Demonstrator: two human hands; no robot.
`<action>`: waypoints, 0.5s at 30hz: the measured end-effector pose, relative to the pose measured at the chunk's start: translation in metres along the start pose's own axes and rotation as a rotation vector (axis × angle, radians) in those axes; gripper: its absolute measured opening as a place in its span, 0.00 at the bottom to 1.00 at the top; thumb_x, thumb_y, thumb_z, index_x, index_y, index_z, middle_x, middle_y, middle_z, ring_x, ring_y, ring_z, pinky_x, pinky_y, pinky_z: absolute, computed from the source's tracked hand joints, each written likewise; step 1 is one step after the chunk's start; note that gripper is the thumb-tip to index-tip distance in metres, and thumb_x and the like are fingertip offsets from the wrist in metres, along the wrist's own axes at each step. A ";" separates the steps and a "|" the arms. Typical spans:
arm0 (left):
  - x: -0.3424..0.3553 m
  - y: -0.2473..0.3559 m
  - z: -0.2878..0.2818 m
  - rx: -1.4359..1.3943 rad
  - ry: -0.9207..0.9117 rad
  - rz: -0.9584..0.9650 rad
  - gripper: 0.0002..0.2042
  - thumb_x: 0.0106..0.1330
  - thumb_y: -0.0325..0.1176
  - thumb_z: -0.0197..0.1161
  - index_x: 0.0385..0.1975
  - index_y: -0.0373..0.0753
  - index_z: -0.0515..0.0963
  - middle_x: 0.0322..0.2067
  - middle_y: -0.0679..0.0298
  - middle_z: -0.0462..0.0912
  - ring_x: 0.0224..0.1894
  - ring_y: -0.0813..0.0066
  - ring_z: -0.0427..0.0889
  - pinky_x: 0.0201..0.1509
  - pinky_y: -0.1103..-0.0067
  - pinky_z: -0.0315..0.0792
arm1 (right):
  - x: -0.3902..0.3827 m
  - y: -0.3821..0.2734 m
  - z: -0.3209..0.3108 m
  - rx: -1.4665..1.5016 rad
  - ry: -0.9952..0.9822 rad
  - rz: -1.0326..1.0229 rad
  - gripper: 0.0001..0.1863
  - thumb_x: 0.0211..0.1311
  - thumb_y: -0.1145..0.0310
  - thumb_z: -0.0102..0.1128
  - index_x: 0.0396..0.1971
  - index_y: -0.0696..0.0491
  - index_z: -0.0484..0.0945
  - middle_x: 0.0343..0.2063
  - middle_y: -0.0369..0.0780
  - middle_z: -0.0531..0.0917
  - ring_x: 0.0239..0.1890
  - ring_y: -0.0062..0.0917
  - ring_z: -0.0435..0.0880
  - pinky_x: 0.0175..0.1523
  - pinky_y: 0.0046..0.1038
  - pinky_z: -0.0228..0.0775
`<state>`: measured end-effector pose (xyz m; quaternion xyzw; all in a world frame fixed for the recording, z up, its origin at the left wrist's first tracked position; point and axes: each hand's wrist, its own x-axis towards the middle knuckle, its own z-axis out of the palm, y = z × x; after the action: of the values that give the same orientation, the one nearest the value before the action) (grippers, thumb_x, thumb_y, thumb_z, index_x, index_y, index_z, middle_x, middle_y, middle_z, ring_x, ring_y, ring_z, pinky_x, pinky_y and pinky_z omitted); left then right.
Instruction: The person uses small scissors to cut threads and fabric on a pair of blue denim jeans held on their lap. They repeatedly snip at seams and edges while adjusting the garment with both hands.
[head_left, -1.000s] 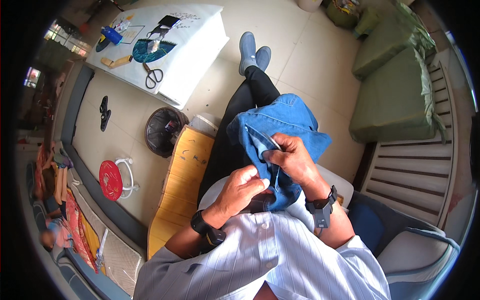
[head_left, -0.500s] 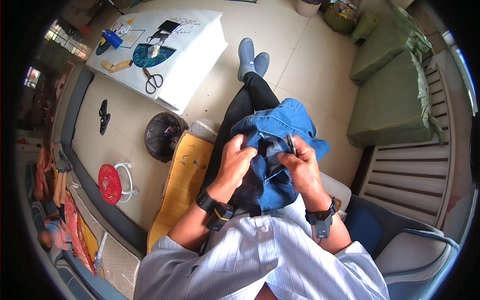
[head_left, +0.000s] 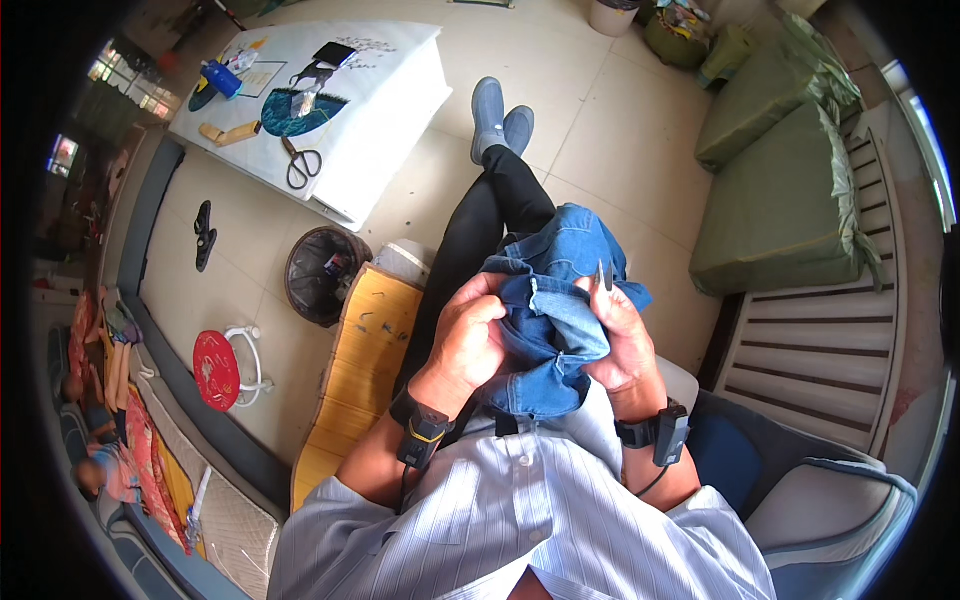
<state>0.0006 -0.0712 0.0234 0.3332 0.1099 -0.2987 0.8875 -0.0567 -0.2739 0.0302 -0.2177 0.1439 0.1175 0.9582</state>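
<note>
Bunched blue denim [head_left: 555, 330] lies across my lap, with an opened fold and paler inner side facing up. My left hand [head_left: 472, 335] grips its left edge, fingers curled into the cloth. My right hand [head_left: 620, 340] is closed round a small pointed metal cutting tool [head_left: 602, 276], probably snips, whose tips stick up above the thumb, and it also rests against the right side of the denim. My crossed legs [head_left: 470, 230] in black trousers stretch out beyond the cloth.
White table [head_left: 400, 120] holds scissors [head_left: 300, 165] and a blue bottle [head_left: 222, 78]. A bin [head_left: 320, 275], yellow mat [head_left: 360, 370] and red stool [head_left: 218, 370] are to the left; green cushions [head_left: 760, 210] and slatted bench [head_left: 810, 360] right. Another person [head_left: 105, 460] lies far left.
My left hand has moved up along the denim. My right hand has shifted rightward, and the metal tool's tips now show more clearly. The cloth's fold is turned more open, showing pale fabric.
</note>
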 end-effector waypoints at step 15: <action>-0.007 0.000 0.011 0.433 -0.009 0.162 0.09 0.78 0.38 0.65 0.45 0.39 0.80 0.38 0.75 0.80 0.40 0.89 0.75 0.47 0.87 0.71 | -0.004 -0.018 0.013 -0.927 0.126 -0.299 0.11 0.62 0.84 0.61 0.42 0.56 0.82 0.28 0.25 0.80 0.31 0.10 0.73 0.38 0.19 0.67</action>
<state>-0.0051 -0.0752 0.0345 0.5223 0.0119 -0.2448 0.8168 -0.0521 -0.2842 0.0500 -0.6462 0.1015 0.0170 0.7562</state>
